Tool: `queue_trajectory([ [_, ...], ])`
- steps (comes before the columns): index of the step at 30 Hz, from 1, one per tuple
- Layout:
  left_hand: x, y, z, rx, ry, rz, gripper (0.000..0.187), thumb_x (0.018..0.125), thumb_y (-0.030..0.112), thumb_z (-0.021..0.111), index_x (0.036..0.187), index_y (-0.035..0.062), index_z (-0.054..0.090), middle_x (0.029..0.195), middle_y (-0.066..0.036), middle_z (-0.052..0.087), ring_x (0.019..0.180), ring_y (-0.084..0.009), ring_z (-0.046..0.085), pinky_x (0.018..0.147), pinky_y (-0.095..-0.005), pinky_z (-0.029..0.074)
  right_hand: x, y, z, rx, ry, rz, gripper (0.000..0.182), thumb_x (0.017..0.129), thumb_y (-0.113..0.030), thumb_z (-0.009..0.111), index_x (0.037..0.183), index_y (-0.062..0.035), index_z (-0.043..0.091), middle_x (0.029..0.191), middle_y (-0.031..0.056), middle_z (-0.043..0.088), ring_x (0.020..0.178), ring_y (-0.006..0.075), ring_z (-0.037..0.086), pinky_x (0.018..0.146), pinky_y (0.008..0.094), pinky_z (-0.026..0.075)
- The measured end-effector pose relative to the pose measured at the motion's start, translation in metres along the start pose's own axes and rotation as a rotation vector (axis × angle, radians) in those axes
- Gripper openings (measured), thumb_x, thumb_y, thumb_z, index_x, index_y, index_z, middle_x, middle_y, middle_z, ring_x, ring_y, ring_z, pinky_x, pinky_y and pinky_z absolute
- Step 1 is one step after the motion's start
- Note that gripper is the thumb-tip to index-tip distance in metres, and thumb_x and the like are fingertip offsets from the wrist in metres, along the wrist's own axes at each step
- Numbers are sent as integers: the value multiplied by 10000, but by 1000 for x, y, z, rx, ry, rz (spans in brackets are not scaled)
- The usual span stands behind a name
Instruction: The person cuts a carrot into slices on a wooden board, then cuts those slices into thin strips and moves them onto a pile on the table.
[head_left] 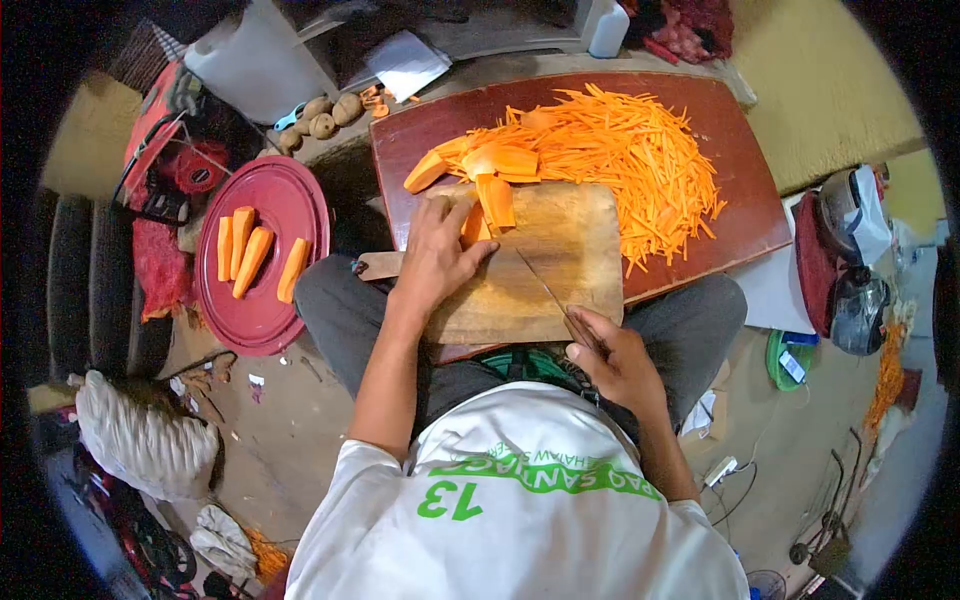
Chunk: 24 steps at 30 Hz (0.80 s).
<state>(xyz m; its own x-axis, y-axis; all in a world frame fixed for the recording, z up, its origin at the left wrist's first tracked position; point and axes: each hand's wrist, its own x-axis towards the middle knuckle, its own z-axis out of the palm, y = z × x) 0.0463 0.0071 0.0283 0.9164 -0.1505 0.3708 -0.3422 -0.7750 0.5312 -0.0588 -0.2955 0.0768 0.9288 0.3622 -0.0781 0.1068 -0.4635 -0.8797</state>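
Note:
A wooden cutting board [570,255] lies across the near edge of the red table. At its left side my left hand [432,250] is closed on a piece of carrot [476,228], thumb on one side and fingers on the other. My right hand [615,362] grips a knife [543,285] by its handle, the blade slanting up and left with its tip close to the carrot. Carrot slices [496,202] lie just beyond my left hand. Thicker carrot pieces [502,160] rest past the board's far edge, beside a large heap of carrot strips [640,150].
Left of my knee, a red round lid or tray [262,335] holds several peeled carrots [252,262]. Brown root vegetables [322,125] and a blue-handled peeler [290,117] sit beyond it. A wooden handle [380,265] juts out left of the board. A phone [792,367] lies at the right.

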Motion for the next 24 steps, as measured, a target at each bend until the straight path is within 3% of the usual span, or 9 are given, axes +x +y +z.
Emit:
queue_trajectory([
  [3,-7,3,-6,12,-16,-13,642,791,249,927,1333,7,684,1162,-209,644,1129,-421,612,989,-497,520,11,-19,-13,-93,-132,207,426,1037,-226,702,1405,-24,629,1100,299,738,1017,448,754,838,470,579],
  [6,-22,10,-7,24,-38,-11,607,795,262,920,1299,7,699,1118,-207,635,1061,-419,609,939,-500,518,8,-1,-9,-54,-45,241,386,1066,-225,653,1394,-22,622,1050,319,718,1004,486,739,807,486,577],
  [11,-46,25,-3,-131,-68,-29,445,814,225,889,1171,4,744,1082,-218,619,1033,-419,609,907,-499,521,5,-6,-10,-36,3,196,378,1086,-224,613,1411,-29,612,1105,303,728,1079,489,729,864,478,580],
  [15,-60,58,1,-203,-195,-14,388,850,146,848,1184,-15,734,1066,-230,598,968,-421,625,873,-497,548,2,4,1,40,21,206,402,1087,-231,605,1431,-23,601,1147,300,728,1120,481,723,911,469,575],
  [18,-67,72,15,-226,-135,88,363,857,116,838,1175,-18,724,1040,-222,589,932,-409,630,842,-495,553,4,-4,6,32,70,185,424,1082,-235,610,1444,-16,590,1151,303,728,1121,482,724,924,467,572],
  [19,-65,77,14,-245,-183,75,245,892,120,795,1051,-30,686,1031,-231,569,964,-430,603,858,-510,516,5,-7,6,41,78,201,428,1079,-235,613,1444,-13,589,1158,302,728,1121,482,723,926,470,572],
  [24,-66,66,30,-143,-82,165,337,894,202,847,1119,-11,715,1008,-209,599,913,-397,630,800,-483,544,18,-8,8,18,73,140,432,1076,-223,616,1442,6,588,1209,296,726,1156,463,718,960,468,565],
])
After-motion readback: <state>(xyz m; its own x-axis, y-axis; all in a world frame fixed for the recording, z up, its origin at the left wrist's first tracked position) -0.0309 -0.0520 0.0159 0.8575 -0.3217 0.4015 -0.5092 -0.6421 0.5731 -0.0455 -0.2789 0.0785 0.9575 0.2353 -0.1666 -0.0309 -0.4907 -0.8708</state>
